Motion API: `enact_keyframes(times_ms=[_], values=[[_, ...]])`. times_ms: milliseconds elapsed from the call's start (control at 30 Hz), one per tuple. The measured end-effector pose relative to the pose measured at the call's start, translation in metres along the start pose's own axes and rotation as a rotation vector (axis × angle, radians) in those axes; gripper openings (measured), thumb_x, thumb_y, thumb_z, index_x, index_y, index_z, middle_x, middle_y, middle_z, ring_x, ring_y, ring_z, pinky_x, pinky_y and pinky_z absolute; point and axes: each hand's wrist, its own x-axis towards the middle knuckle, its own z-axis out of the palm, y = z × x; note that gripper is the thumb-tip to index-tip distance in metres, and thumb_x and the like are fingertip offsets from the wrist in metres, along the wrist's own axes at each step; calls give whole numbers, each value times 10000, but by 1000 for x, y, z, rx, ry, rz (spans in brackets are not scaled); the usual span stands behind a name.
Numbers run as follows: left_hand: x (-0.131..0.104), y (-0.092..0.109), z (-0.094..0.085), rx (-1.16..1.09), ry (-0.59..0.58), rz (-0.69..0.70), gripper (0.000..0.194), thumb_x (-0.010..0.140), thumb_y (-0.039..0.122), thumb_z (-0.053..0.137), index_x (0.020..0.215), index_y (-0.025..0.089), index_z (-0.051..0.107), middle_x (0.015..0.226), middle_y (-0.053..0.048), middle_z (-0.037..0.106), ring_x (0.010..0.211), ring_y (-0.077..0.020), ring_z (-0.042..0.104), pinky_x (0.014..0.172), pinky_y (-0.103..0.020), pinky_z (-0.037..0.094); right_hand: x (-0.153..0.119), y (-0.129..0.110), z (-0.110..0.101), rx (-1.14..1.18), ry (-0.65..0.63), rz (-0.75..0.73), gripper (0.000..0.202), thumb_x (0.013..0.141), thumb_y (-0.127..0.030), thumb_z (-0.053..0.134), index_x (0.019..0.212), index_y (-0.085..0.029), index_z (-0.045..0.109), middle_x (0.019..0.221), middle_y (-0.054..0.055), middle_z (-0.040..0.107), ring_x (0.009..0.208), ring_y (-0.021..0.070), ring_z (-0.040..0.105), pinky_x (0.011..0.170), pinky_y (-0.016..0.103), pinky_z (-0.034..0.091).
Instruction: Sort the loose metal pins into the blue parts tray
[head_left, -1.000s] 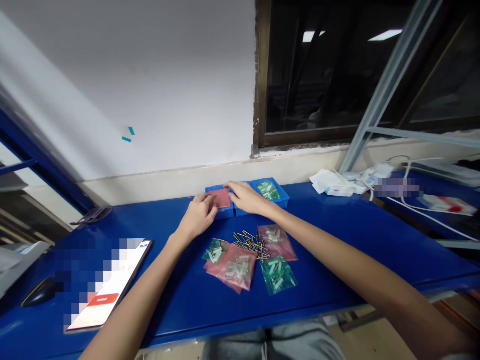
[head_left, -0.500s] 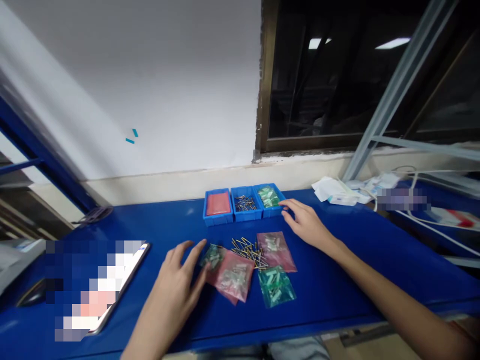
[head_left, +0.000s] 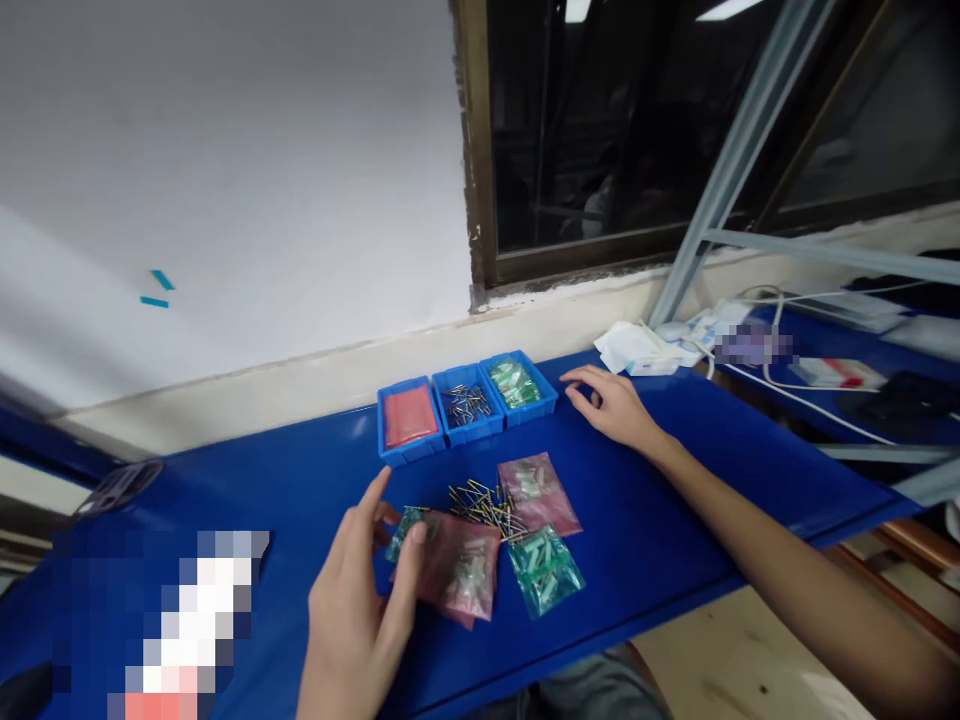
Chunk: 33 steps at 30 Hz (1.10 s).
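Observation:
My left hand (head_left: 367, 590) has its thumb and index finger apart, beside a pile of pink plastic bags (head_left: 465, 570) and a small green bag (head_left: 409, 530) partly hidden by the fingers. My right hand (head_left: 611, 405) hovers or rests right of the blue bins, thumb and index finger apart with nothing between them. Metal pins with gold-coloured ends (head_left: 487, 508) lie in a loose heap between the bags. Another pink bag (head_left: 540, 490) and a green bag (head_left: 546, 570) with small pieces inside lie to the heap's right.
Three blue bins stand in a row near the wall: one with pink bags (head_left: 409, 415), one with metal pins (head_left: 469, 403), one with green bags (head_left: 515, 383). A pixelated device (head_left: 199, 610) lies left. White papers (head_left: 637, 348) and a metal frame post (head_left: 720, 190) are at the right.
The view has turned to the right and tilted. My right hand has drawn away from the green-bag bin to its right. My left thumb and index finger are spread wider.

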Motion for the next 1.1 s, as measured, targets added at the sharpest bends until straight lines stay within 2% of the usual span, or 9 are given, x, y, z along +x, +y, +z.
enact_keyframes(times_ms=[67, 133, 200, 333, 433, 600, 867, 967, 1100], values=[[23, 2, 0, -1, 5, 14, 580, 955, 464, 496, 1486, 269, 367, 1000, -56, 649, 833, -238, 630, 734, -385, 546, -1, 1, 1, 6, -37, -32, 243, 948, -287, 499, 1106, -218, 671, 1105, 67, 696, 904, 221, 661, 817, 366, 533], [49, 2, 6, 19, 89, 29, 712, 957, 476, 505, 1547, 203, 216, 1029, -73, 660, 862, -241, 639, 798, -402, 528, -3, 0, 5, 8, -91, -75, 240, 952, -277, 497, 1113, -227, 667, 1154, 70, 680, 1007, 241, 639, 887, 404, 522], [73, -3, 16, 90, 95, 56, 735, 963, 492, 501, 1549, 171, 194, 1086, -104, 657, 936, -258, 641, 827, -411, 511, -7, -3, 10, -5, -112, -89, 251, 949, -270, 498, 1137, -229, 661, 1198, 85, 649, 1087, 262, 604, 933, 444, 510], [99, -21, 42, 228, -65, 151, 461, 1000, 458, 444, 1353, 172, 520, 1068, -119, 663, 968, -257, 630, 863, -397, 483, -17, -10, 18, -28, -109, -56, 302, 939, -259, 498, 1210, -217, 625, 1270, 122, 584, 1158, 293, 556, 991, 496, 488], [101, -30, 64, 287, -105, 173, 365, 1013, 408, 417, 1195, 161, 616, 1013, -109, 672, 945, -244, 630, 854, -364, 463, -20, -13, 21, 1, -100, -48, 334, 931, -254, 493, 1245, -203, 594, 1310, 139, 551, 1186, 301, 553, 1022, 514, 471], [87, -32, 87, 321, -28, 170, 407, 1021, 421, 396, 1292, 157, 545, 1074, -116, 673, 1032, -256, 612, 918, -380, 418, -18, -11, 24, 61, -73, -22, 301, 924, -259, 492, 1196, -216, 615, 1275, 127, 581, 1108, 278, 609, 921, 469, 538], [87, -37, 67, 113, -182, 228, 433, 1008, 487, 397, 1308, 211, 544, 1161, -68, 674, 1073, -234, 626, 935, -366, 446, -17, -10, 22, 83, -59, -8, 326, 902, -265, 533, 1207, -191, 620, 1240, 127, 620, 1005, 256, 643, 726, 372, 574], [87, -36, 66, 138, -183, 216, 429, 1004, 483, 407, 1277, 192, 566, 1122, -73, 688, 1045, -238, 636, 924, -366, 453, -18, -10, 19, 108, -55, 21, 343, 894, -275, 545, 1219, -193, 614, 1207, 118, 639, 1007, 254, 642, 646, 331, 565], [88, -34, 71, 191, -179, 218, 443, 1018, 498, 385, 1289, 191, 552, 1072, -79, 699, 1006, -244, 647, 891, -361, 458, -22, -11, 17, 120, -51, 15, 361, 890, -261, 542, 1240, -200, 607, 1269, 111, 628, 1066, 257, 633, 677, 327, 569]])
